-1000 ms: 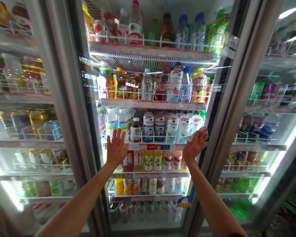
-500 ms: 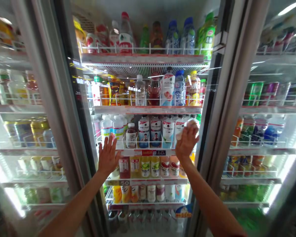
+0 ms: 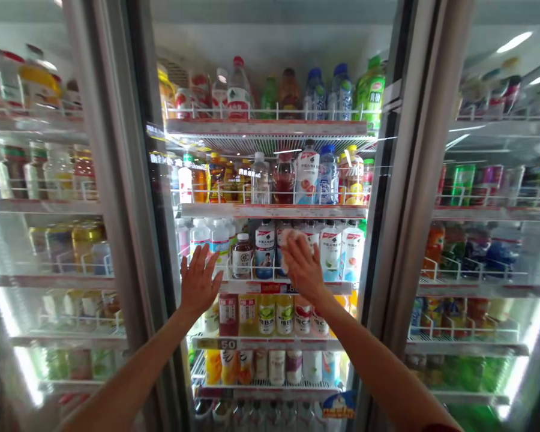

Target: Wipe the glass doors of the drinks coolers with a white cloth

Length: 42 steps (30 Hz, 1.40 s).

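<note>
Palm forward and fingers spread, my left hand (image 3: 200, 281) is held up against or just before the glass door (image 3: 270, 36), near its left frame. My right hand (image 3: 303, 267) presses a crumpled pale cloth (image 3: 286, 240) to the same glass near the middle. The cloth shows past the fingertips; part of it is hidden under the hand. Behind the glass, a dark bottle with a white label (image 3: 242, 257) stands between my hands. White-labelled bottles (image 3: 330, 249) are to the right of my right hand.
Metal door frames (image 3: 117, 180) run up both sides, with a second frame (image 3: 425, 180) at the right. Drinks fill several wire-fronted shelves (image 3: 270, 127) behind the glass. A blue sticker (image 3: 339, 405) is low on the door. Neighbouring coolers stand left and right.
My right hand has swept left with the cloth, from near the right frame to the middle of the glass. My left hand stays near the left frame. The view has tilted upward.
</note>
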Each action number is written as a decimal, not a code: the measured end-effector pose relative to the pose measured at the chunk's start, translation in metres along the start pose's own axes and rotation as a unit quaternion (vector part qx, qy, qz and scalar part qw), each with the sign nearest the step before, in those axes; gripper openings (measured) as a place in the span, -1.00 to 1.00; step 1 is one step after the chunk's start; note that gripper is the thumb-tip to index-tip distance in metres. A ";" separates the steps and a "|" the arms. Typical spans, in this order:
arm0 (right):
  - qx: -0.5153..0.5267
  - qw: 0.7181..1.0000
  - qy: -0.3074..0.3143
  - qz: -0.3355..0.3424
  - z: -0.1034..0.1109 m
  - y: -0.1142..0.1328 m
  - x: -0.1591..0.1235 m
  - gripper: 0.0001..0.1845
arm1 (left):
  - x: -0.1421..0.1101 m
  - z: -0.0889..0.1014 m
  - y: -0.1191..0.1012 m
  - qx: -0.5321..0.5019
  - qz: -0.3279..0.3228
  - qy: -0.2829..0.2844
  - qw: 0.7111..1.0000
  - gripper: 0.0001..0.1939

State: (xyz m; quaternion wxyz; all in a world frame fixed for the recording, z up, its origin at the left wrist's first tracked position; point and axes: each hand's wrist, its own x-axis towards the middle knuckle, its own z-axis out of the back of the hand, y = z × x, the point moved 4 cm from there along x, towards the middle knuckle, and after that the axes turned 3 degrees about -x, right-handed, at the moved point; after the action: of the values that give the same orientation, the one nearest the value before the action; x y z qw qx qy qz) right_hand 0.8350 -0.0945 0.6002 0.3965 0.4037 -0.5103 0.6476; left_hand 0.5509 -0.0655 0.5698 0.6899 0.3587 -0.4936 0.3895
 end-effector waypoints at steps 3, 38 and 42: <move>-0.019 0.998 -0.028 -0.049 0.002 -0.019 0.007 -0.45 | 0.028 0.005 0.016 0.002 0.022 -0.009 1.000 -0.43; -0.095 0.994 -0.034 -0.039 -0.001 -0.003 0.099 -0.50 | 0.044 -0.009 0.041 -0.041 -0.016 -0.071 0.997 -0.31; -0.093 0.995 -0.018 -0.031 0.010 -0.030 0.086 -0.51 | 0.043 -0.002 0.040 -0.041 -0.022 -0.061 0.997 -0.34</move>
State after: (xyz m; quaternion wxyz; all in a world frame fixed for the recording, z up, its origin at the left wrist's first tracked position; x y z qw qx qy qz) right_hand 0.8330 -0.0912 0.6914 0.4425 0.3923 -0.5627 0.5777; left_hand 0.5248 -0.0378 0.6150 0.6813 0.3642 -0.5420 0.3309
